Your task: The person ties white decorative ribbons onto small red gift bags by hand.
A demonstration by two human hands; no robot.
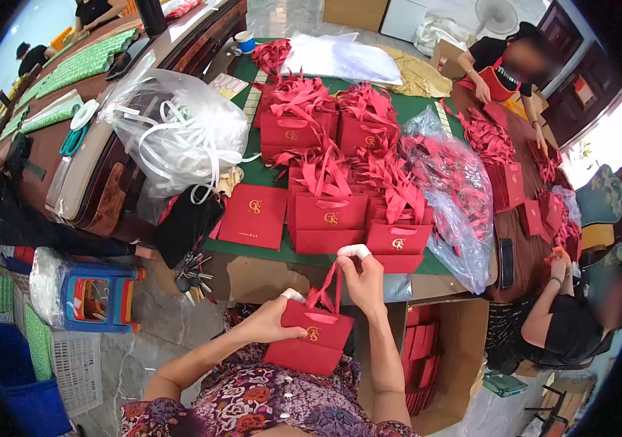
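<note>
A small red paper gift bag (303, 355) with gold lettering is held in front of my body, slightly tilted. My left hand (279, 320) grips its upper left side, thumb across the front. Above the bag, my right hand (362, 282) pinches the red ribbon (338, 288) that rises from its opening. White wrapping covers fingertips on both hands. Just beyond, on the table, stand several red gift bags (330, 222) with ribbon handles bunched on top. A flat red bag (254, 216) lies to their left.
A clear plastic bag of white ribbon (180, 131) sits left; another clear bag (456, 211) holds red ribbons. A cardboard box (464, 349) with red bags stands below right. Two co-workers handle red bags at the right table, near a phone (506, 262). Blue stool (101, 297) at left.
</note>
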